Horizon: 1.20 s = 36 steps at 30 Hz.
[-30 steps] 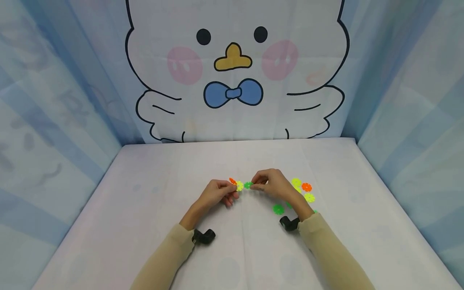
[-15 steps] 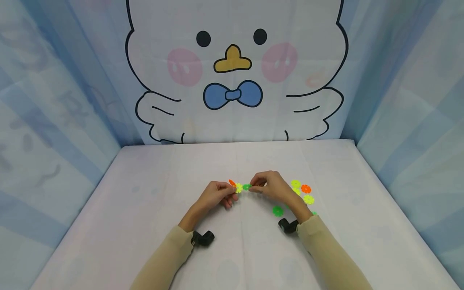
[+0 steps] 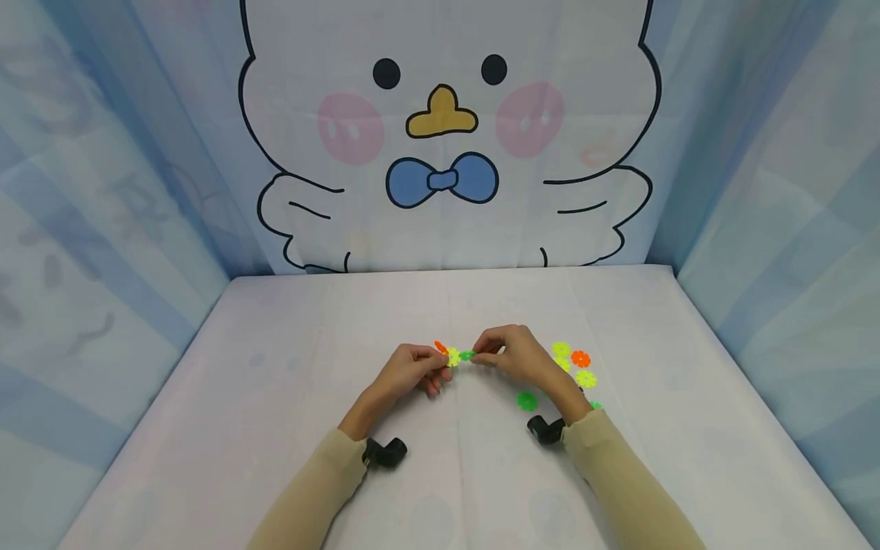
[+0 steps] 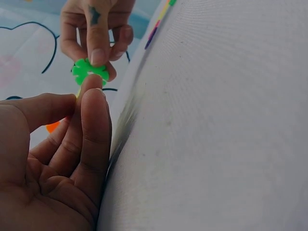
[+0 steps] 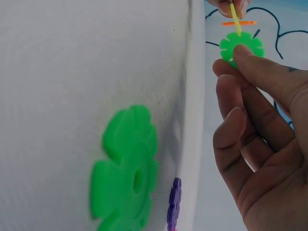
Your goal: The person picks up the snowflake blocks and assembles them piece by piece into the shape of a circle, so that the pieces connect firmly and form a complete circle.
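Note:
In the head view both hands meet above the middle of the white table. My left hand (image 3: 411, 372) pinches a yellow notched plastic disc (image 3: 454, 357) between thumb and fingers. An orange disc (image 3: 441, 347) sits joined crosswise to the yellow one, beyond the left fingertips. My right hand (image 3: 514, 353) pinches a green notched disc (image 5: 256, 46) between thumb and index finger, its other fingers loosely curled. Seen from the right wrist, the yellow disc stands edge-on against the green disc's rim, the two at right angles. Left fingertips partly hide the green disc (image 4: 83, 72) in the left wrist view.
Loose discs lie by the right forearm: a green disc (image 3: 527, 402), an orange disc (image 3: 580, 358) and several yellow discs (image 3: 586, 379). A purple disc (image 5: 174, 204) shows in the right wrist view. A cartoon-print cloth (image 3: 440, 229) closes the table's back, with curtains at both sides.
The right hand has moved slightly left, bringing the green disc from a small gap up against the yellow disc's edge. The green disc has also turned flatter in the head view. The left hand holds nearly still.

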{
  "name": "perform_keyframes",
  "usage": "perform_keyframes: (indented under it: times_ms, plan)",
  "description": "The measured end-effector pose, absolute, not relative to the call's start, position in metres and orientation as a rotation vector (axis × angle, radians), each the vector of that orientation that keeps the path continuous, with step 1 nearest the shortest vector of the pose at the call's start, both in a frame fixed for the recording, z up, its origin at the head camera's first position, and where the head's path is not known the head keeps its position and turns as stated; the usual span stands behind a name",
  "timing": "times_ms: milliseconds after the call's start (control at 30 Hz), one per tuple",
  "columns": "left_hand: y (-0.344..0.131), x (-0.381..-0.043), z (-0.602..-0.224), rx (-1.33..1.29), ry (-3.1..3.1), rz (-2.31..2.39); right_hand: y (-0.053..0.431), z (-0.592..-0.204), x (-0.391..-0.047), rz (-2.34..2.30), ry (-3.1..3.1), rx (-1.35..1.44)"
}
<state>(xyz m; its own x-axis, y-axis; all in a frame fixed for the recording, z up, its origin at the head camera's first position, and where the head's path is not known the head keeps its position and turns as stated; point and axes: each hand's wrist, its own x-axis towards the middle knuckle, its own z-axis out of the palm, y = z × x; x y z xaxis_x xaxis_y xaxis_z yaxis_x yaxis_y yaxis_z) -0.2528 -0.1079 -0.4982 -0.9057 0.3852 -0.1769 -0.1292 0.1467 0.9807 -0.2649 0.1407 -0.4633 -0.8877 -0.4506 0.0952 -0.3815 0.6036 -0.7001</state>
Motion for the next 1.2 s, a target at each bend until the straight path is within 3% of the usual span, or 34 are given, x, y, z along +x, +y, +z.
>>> perform_keyframes:
  times_ms: [1200]
  plan:
    - [-0.1105,-0.2542,-0.4981,0.289,2.012,1.833,0.1330,-0.4683,-0.2655,-1.195,2.765,-0.851]
